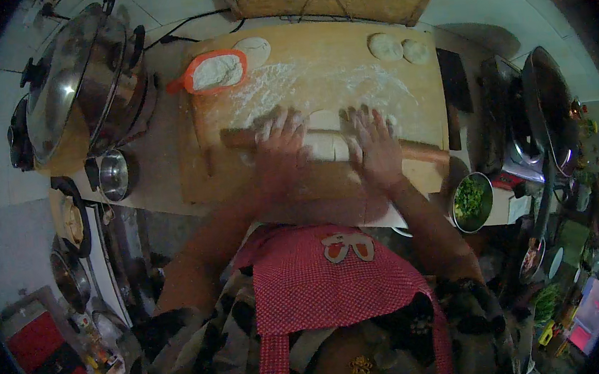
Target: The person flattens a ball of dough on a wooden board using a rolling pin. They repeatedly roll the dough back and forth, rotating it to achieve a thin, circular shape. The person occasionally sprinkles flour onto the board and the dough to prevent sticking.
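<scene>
A wooden rolling pin (424, 151) lies crosswise on a floured wooden board (214, 189). Pale dough (325, 148) appears wrapped around its middle, and a rounded edge of dough shows just beyond. My left hand (282, 138) presses on the pin left of the dough, fingers spread and floury. On the other side my right hand (378, 145) rests on the pin with fingers extended forward; both hands are slightly blurred. Loose flour (264, 91) is scattered over the board's far half.
An orange container of flour (219, 71) overlaps a flat dough round (255, 51). Two dough pieces (385, 46) sit far right. A thin wooden stick (202, 136) lies left. Beyond the board stand a large lidded pot (72, 89), a bowl of chopped greens (470, 200) and a pan (543, 107).
</scene>
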The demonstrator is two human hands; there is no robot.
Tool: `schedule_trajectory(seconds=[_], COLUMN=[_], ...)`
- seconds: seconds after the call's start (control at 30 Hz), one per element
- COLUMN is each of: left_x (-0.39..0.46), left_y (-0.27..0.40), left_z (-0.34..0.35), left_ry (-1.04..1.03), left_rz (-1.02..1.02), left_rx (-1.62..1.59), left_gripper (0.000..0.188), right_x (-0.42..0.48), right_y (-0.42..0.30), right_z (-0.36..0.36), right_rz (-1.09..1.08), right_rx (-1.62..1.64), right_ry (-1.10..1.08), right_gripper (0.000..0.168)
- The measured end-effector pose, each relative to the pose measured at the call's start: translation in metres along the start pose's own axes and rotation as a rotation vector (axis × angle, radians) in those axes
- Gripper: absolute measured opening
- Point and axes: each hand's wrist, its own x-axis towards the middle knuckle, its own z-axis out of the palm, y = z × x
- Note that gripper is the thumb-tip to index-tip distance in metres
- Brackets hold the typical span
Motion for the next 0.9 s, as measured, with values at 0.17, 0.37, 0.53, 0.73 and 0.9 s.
schedule_trajectory(seconds=[0.17, 0.37, 0.53, 0.73, 0.9], left_x=[0.082, 0.069, 0.057, -0.040, 0.073], left_y=[-0.043, -0.016, -0.015, 0.023, -0.009], left_z=[-0.007, -0.016, 0.001, -0.003, 0.014], left_ry=[-0.041, -0.220, -0.164, 0.128, 0.292], left_rz=[-0.176, -0.130, -0.171, -0.091, -0.326], left_rx=[-0.217, -0.133, -0.088, -0.009, 0.019], left_gripper=[0.058, 0.072, 0.066, 0.059, 0.035], right_x=[0.101, 0.057, 0.053, -0.032, 0.072], right_y=[0.044, 0.031, 0.010, -0.014, -0.008], right_z=[0.008, 0.013, -0.001, 0.023, 0.020], right_rz=[-0.068, -0.092, -0.039, -0.038, -0.011], right_rx=[0.038, -0.006, -0.018, 0.057, 0.098], right_ry=[0.051, 0.162, 0.126, 0.035, 0.292], right_gripper=[0.061, 0.068, 0.068, 0.068, 0.064])
